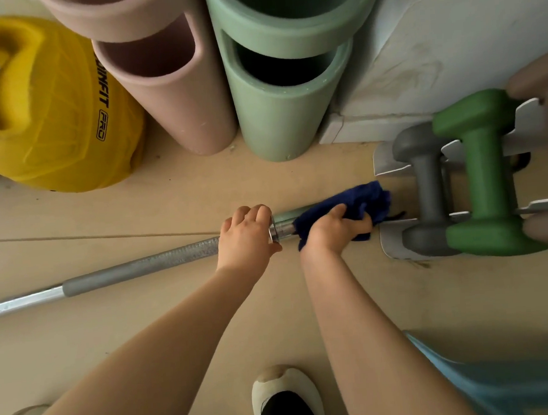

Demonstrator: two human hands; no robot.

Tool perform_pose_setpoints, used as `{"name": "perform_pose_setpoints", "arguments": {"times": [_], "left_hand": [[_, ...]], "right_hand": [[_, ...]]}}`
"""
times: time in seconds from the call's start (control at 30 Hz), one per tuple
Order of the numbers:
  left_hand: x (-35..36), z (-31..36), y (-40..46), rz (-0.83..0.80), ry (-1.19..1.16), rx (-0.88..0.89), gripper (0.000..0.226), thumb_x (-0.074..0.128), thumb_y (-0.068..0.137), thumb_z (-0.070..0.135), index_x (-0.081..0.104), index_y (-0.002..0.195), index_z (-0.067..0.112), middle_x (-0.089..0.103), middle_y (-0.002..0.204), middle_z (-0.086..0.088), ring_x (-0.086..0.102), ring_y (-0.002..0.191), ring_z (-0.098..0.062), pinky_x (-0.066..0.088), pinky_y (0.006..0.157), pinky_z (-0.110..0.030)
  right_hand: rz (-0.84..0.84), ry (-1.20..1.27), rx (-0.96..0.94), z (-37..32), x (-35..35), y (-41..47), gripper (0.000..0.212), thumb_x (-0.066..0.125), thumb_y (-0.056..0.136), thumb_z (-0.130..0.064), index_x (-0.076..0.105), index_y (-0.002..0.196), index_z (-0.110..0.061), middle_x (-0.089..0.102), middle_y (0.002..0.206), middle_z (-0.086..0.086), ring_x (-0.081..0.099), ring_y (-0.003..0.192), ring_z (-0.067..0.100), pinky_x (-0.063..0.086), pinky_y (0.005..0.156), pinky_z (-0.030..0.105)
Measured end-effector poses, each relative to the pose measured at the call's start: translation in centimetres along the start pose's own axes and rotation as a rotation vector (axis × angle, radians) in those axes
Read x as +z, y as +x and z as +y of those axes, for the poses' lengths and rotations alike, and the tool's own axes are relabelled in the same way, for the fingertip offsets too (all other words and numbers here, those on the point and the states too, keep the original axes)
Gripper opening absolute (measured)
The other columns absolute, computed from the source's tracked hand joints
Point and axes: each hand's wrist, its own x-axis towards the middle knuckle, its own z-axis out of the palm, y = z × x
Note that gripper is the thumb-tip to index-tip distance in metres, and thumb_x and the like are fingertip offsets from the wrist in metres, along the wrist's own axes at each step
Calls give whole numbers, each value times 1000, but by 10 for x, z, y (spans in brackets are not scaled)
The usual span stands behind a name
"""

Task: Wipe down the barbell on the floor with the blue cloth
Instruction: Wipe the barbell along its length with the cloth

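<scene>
Barbell (140, 268) lying on a tan floor (189, 310), running from the lower left edge up toward the right; its shaft is smooth and bright at the left, knurled grey toward the middle, and ends in a chrome collar (273, 229) with a short sleeve beyond. Left hand (246, 238) curled over the bar at the collar, fingers wrapped across the top. Right hand (334, 230) just beside it, the two apart with the collar between them, gripping the blue cloth (360, 203), which is bunched around the sleeve end of the bar. The cloth's far edge lies near a white dumbbell rack (389, 163) standing on the floor at right, holding a grey dumbbell (428, 183) and a green dumbbell (487, 173) side by side. Behind the bar, against a pale wall (448, 33) with a white skirting board (358, 130), stand stacked foam rollers, a pink pair (174, 94) and a green pair (282, 109), hollow ends toward the camera. A yellow handled weight ball (53, 125) with black lettering sits at the far left. A seam in the floor (90, 238) runs horizontally under the bar. A cream shoe (287, 391) shows at the bottom, light blue fabric (505, 382) at lower right.
</scene>
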Motion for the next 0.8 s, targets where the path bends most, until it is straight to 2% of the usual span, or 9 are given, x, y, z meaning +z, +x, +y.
{"name": "perform_pose_setpoints", "arguments": {"times": [0.07,0.17,0.23,0.37,0.43,0.63,0.7,0.8], "left_hand": [[0,0,-1,9,-11,3,45,66,82,34,46,118,15,52,126,3,38,123,-21,32,96,-32],[0,0,-2,22,-28,17,43,60,86,27,44,124,15,51,128,2,37,125,-21,32,96,-31],[0,-1,-2,23,-35,19,43,60,86,26,44,124,15,51,129,2,36,125,-21,32,96,-31],[-2,-2,-2,7,-48,6,47,67,83,34,45,121,15,53,127,2,37,125,-23,34,95,-32],[-2,-2,0,-1,-41,4,44,67,82,33,46,116,15,54,124,2,37,124,-23,34,95,-33],[-2,-2,3,-6,-41,-6,40,69,81,32,48,110,15,57,117,2,38,122,-23,34,94,-32],[-2,-3,5,-8,-60,-21,42,69,81,33,48,112,15,58,116,1,39,121,-23,34,93,-32],[-4,-4,9,-16,-89,-28,45,69,81,34,47,115,15,58,117,0,38,121,-23,34,93,-32]], "right_hand": [[-56,-56,48,5,4,-22,49,45,95,-9,25,139,-17,35,141,15,48,119,34,42,100,44],[-208,-362,44,16,4,-46,55,50,92,-16,25,140,-26,22,147,14,41,124,36,40,102,50],[-258,-511,16,18,-1,-45,52,52,91,-21,30,138,-28,22,145,16,40,123,37,40,102,48],[-126,-604,-147,10,-10,-19,38,50,93,-21,43,130,-24,33,137,22,45,118,36,42,97,41],[-25,-575,-182,6,-7,-9,37,48,94,-23,40,131,-22,33,137,22,47,115,37,44,95,43],[166,-218,27,-22,16,20,41,46,95,-31,32,134,-25,34,139,16,46,116,35,41,93,41],[156,-217,68,-25,17,22,43,47,95,-30,32,134,-25,32,141,15,44,119,34,39,96,40],[56,-408,29,-9,14,5,44,48,94,-29,32,135,-24,30,141,20,44,119,38,40,99,43]]}}
